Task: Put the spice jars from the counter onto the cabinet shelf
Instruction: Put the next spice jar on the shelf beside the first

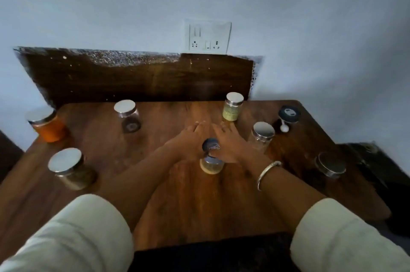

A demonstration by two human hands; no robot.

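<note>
At the middle of the counter: my two hands lie side by side, reaching toward the back edge, with a small jar just under their heels.
Left hand (190, 138): flat and released, fingers stretched forward, grasping nothing.
Right hand (228, 143): also spread and released, palm down; a metal bangle (267, 174) sits on its wrist.
Nearest jar: the small dark-capped jar (211, 158) stands upright, tucked between the two hands and slightly nearer me than the palms; its cap appears to touch the inner edge of my right hand, though I cannot tell for sure.
Long axis: vertical, cap on top, so a grasp from the side or over the cap would suit, as I judge it.
Nearer hand: the right, by a little.
Next out on the right: a steel-lidded jar (261, 136) just beside my right hand, and a green-filled jar (231, 106) just beyond my right fingertips near the back edge.
Right edge: a dark-lidded jar (288, 116) at the back, a dark jar (329, 164) nearer the front.
Left side: a dark-filled jar (128, 116) toward the back, an orange jar (47, 126) at the back-left corner, a brown-filled jar (68, 168) near the left edge.
Counter (199, 205): wooden, all jars upright on it.
Cabinet shelf: not in view.
Progress: none moved yet, by my reading.
</note>
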